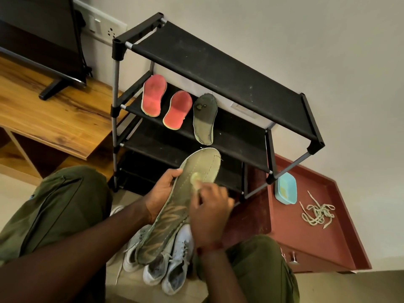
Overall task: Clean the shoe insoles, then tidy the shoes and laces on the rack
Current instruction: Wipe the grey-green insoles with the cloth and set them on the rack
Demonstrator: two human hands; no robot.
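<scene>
My left hand (160,191) grips the left edge of an olive-green insole (175,206), holding it tilted over the floor. My right hand (209,213) pinches a small pale-green brush or sponge (195,179) against the insole's upper half. Two red insoles (153,95) (177,110) and a dark green insole (204,118) lean upright on the second shelf of the black shoe rack (218,68). Several white sneakers (166,259) lie on the floor under the held insole. A tangle of pale laces (318,214) lies on the red-brown cabinet top.
A light-blue tub (285,189) sits on the red-brown low cabinet (306,237) right of the rack. A wooden TV unit (54,114) with a television (39,33) stands at left. My knees in green trousers flank the sneakers.
</scene>
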